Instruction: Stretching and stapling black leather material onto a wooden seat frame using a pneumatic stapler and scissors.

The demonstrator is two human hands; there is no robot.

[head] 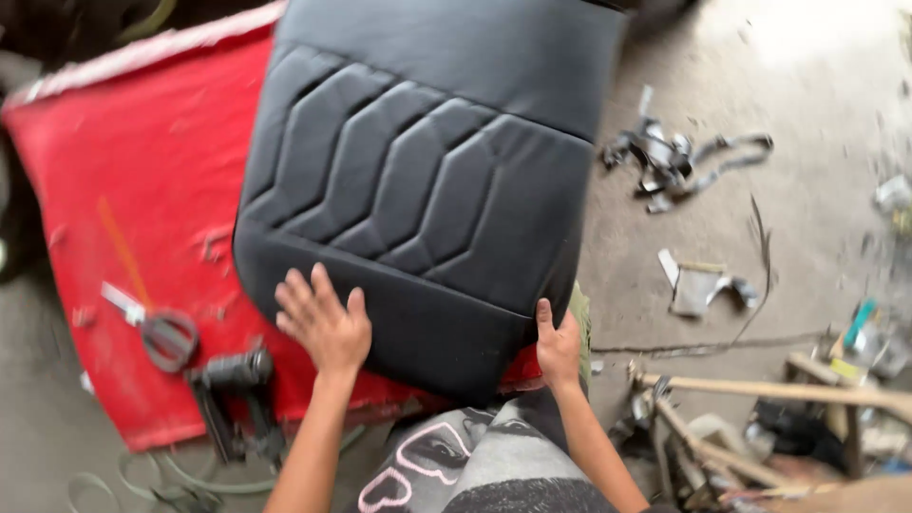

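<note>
One black quilted seat cushion (427, 180), two bare hands on it: left hand (323, 323), right hand (558, 347). One red mat (142, 171), one pair of scissors (157, 328), one black power tool (233, 399). Two heaps of offcuts on the floor: grey strips (665, 157), pale scraps (698, 285).

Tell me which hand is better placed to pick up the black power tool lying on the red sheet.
Left. The left hand rests flat on the black seat cushion, close above the black power tool; the right hand grips the cushion's far edge.
</note>
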